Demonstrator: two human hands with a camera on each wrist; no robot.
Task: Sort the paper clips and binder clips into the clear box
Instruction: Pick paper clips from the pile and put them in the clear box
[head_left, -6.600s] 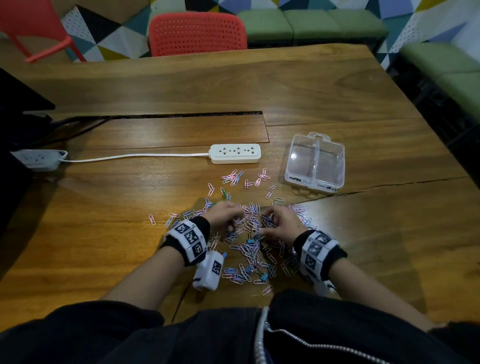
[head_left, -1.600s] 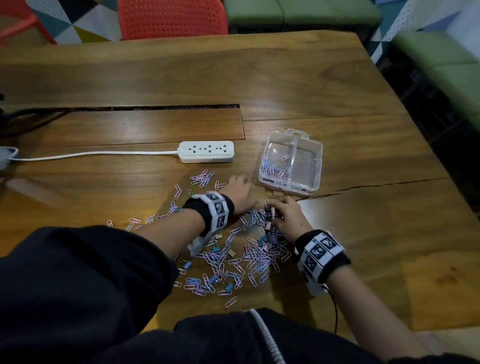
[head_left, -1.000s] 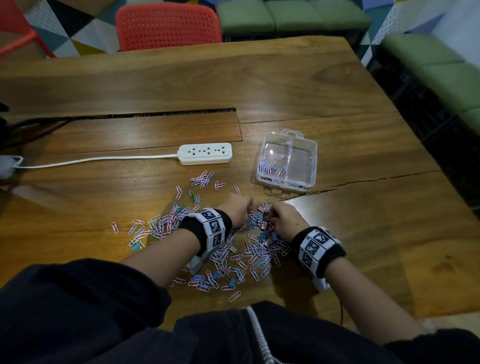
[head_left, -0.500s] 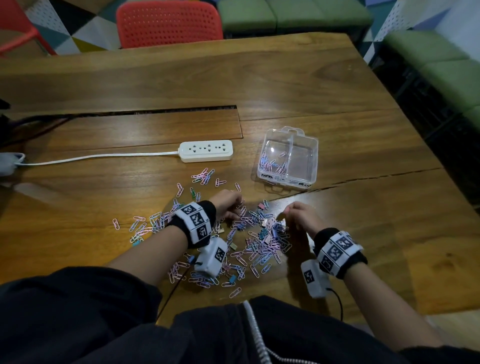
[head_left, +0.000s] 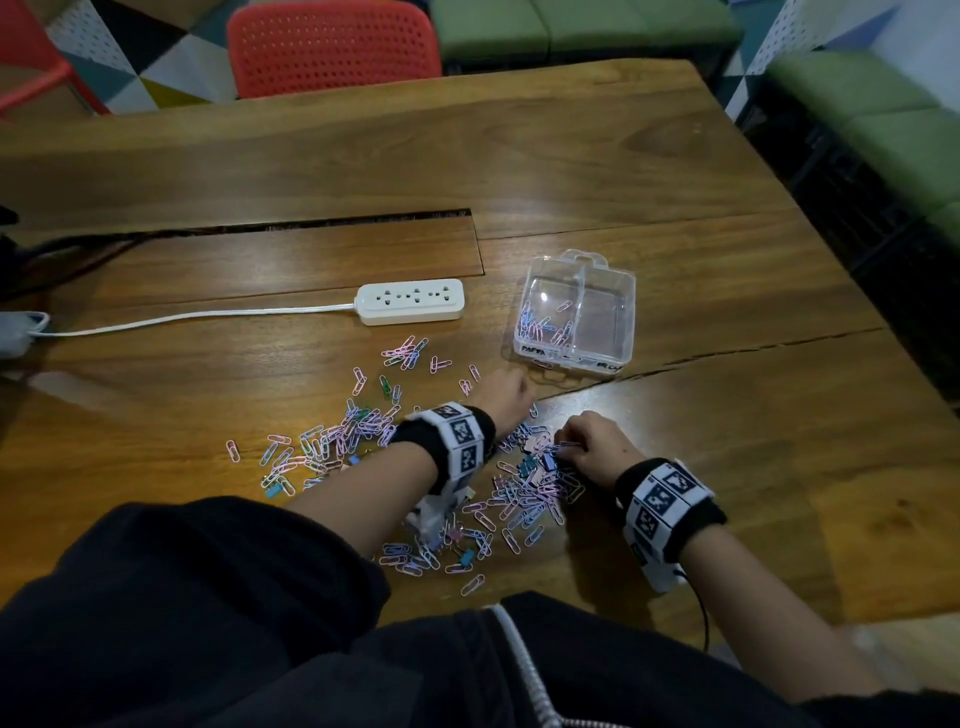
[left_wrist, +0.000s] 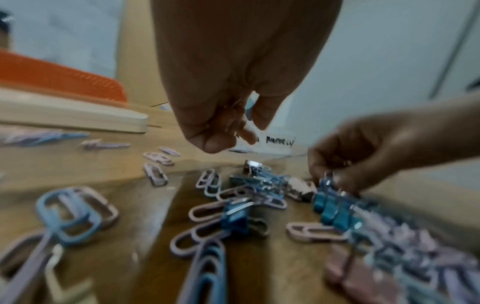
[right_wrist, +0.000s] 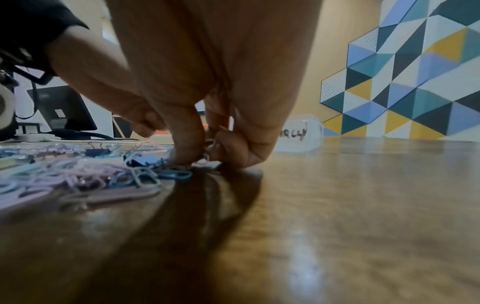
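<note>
The clear box (head_left: 623, 291) stands open on the wooden table, with several paper clips in its left compartment; its right one looks empty. A pile of pastel paper clips and blue binder clips (head_left: 524, 488) lies in front of me. My left hand (head_left: 511, 387) hovers between the pile and the box's near left corner. In the left wrist view its curled fingers (left_wrist: 207, 131) seem to pinch a few paper clips, though the picture is blurred. My right hand (head_left: 569, 447) is down in the pile, where its fingertips (right_wrist: 187, 152) pinch the wire handle of a binder clip (right_wrist: 209, 145).
More paper clips (head_left: 332, 441) are strewn to the left of the pile. A white power strip (head_left: 410, 301) with its cable lies behind them, left of the box. A red chair (head_left: 332, 47) stands at the far table edge. A crack (head_left: 779, 345) runs across the tabletop.
My left hand has lifted out of the pile and moved forward and right toward the box. My right hand has stayed in the pile, picking at clips.
</note>
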